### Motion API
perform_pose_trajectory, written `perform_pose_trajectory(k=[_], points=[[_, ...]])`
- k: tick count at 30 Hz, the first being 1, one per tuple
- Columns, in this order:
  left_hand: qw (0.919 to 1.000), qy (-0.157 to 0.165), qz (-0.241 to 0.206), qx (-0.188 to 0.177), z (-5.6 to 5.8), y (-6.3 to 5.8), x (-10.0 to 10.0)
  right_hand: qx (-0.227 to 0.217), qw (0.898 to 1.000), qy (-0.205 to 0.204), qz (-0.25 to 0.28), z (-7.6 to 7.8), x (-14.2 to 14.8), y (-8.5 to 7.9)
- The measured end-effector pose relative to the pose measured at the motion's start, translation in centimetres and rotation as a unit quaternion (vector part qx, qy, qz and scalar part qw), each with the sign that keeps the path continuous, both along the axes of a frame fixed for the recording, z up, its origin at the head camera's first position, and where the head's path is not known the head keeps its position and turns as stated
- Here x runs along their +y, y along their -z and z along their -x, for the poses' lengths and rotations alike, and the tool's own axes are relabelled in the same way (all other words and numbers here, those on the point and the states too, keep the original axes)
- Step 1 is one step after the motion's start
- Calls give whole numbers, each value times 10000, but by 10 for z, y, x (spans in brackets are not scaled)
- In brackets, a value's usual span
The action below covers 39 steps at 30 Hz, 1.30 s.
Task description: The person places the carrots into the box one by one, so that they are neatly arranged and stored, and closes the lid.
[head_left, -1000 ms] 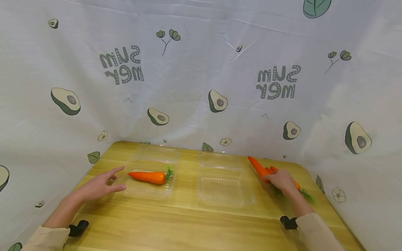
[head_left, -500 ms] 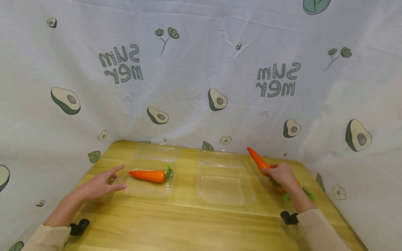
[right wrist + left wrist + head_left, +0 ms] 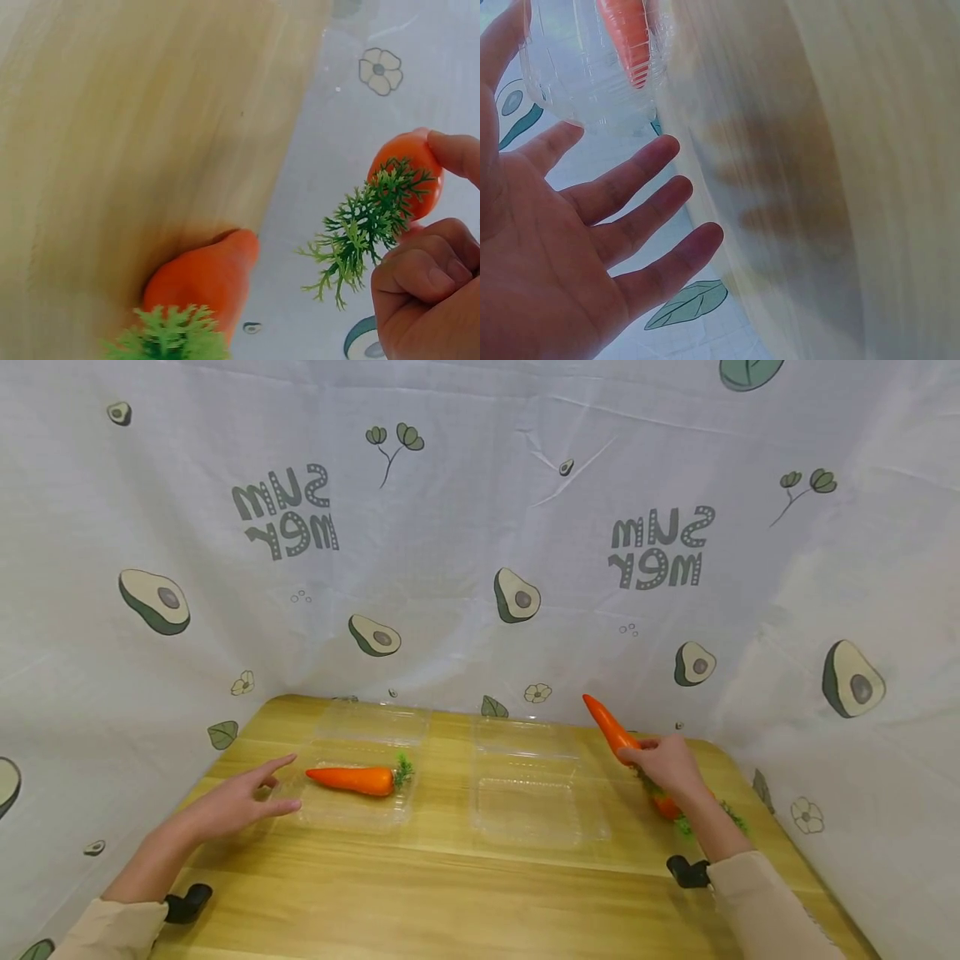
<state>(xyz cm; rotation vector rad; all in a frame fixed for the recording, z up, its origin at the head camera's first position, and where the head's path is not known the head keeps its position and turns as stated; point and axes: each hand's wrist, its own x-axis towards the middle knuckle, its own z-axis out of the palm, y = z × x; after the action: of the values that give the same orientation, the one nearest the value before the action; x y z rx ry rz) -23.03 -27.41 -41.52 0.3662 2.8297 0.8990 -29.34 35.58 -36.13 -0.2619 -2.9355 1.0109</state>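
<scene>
My right hand pinches an orange carrot near its leafy end, tip pointing up and to the far left. In the right wrist view the held carrot is clear of the table, its green fronds hanging down. Below it another carrot lies on the table, partly hidden by my hand in the head view. My left hand has its fingers spread at the left side of a clear plastic box. A carrot lies in that box. In the left wrist view the palm holds nothing.
A second clear plastic box stands mid-table with its lid folded back. The wooden table ends at a white printed cloth behind and at the sides.
My right hand has lifted the carrot off the table and moved it slightly up and left, uncovering part of the carrot beneath. My left hand has stayed where it was.
</scene>
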Motion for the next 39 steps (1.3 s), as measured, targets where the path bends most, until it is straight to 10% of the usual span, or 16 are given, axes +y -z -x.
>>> perform_pose_trajectory(k=[39], points=[[9999,1,26,148,0,0,0,18,9956,-924,-152,7,-51,-35]])
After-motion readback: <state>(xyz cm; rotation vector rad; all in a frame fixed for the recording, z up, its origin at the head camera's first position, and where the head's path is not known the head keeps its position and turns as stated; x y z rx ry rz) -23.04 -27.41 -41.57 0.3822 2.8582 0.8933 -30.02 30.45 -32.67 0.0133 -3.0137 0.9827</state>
